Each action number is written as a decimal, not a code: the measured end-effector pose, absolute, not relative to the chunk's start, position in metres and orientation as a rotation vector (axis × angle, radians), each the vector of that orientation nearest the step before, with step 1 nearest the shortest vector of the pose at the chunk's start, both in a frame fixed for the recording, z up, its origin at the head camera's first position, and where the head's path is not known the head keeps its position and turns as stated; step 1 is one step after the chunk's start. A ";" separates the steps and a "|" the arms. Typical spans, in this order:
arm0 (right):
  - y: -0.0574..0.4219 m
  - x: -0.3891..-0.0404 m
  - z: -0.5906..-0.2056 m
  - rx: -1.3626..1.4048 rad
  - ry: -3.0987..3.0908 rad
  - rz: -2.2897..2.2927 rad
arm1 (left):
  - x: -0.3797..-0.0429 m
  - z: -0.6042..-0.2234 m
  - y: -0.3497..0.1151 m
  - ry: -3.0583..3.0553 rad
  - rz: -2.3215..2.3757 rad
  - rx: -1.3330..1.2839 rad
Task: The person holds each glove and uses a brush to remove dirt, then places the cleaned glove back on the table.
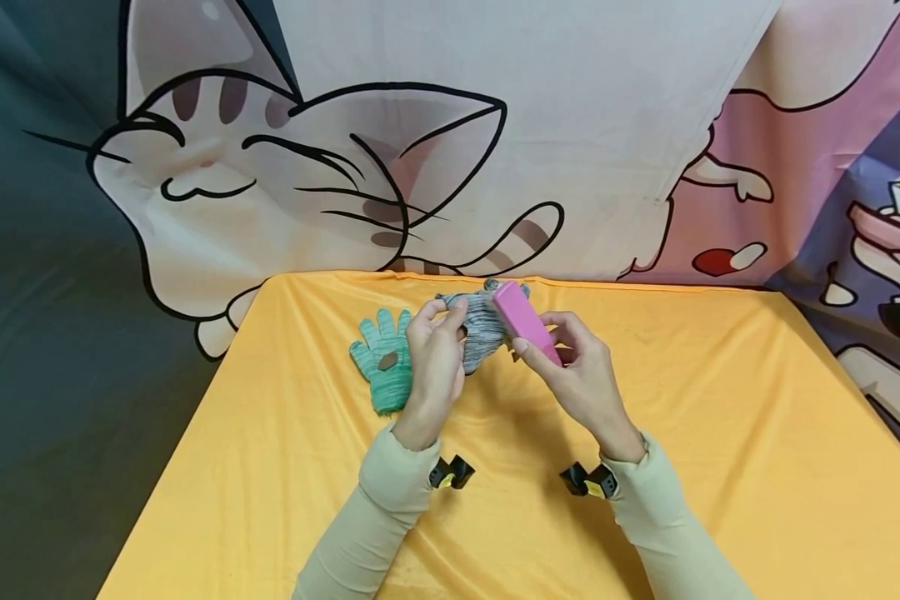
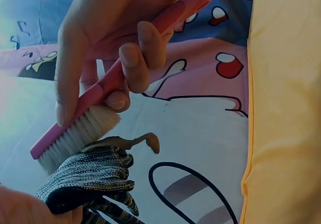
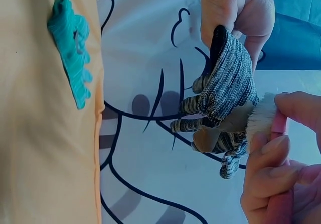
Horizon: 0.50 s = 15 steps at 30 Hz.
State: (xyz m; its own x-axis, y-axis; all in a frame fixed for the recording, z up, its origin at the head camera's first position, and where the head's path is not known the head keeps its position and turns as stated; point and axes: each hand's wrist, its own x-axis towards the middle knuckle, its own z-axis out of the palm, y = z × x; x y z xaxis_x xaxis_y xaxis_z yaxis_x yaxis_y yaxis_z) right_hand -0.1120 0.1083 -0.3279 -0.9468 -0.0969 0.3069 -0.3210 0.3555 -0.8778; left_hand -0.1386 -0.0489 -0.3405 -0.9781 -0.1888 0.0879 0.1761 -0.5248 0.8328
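Note:
My left hand [image 1: 435,358] pinches the cuff of a black-and-white knit glove [image 1: 482,333] and holds it up above the table. In my right hand [image 1: 588,383] is a pink brush [image 1: 523,318], its handle gripped by curled fingers. The pale bristles [image 3: 260,117] touch the glove's fabric in the right wrist view. Beside them, a smooth brown piece [image 3: 204,138] lies against the glove; the left wrist view shows its curled end sticking out past the fabric. The glove's fingers dangle loosely, partly hidden behind the brush in the head view.
A green knit glove [image 1: 388,392] with a brown oval patch [image 1: 387,361] lies flat on the yellow tablecloth [image 1: 270,467], left of my left hand. Behind the table's far edge hangs a cartoon-cat backdrop [image 1: 600,142].

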 end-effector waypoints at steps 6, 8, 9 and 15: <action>0.109 -0.112 -0.329 0.370 -2.425 1.626 | -0.140 -0.340 -0.052 -1.394 -2.600 0.073; 0.110 -0.112 -0.329 0.368 -2.426 1.619 | -0.141 -0.340 -0.054 -1.373 -2.612 0.100; 0.110 -0.112 -0.329 0.369 -2.426 1.617 | -0.141 -0.339 -0.055 -1.359 -2.618 0.112; 0.110 -0.113 -0.329 0.395 -2.427 1.583 | -0.143 -0.337 -0.059 -1.304 -2.635 0.148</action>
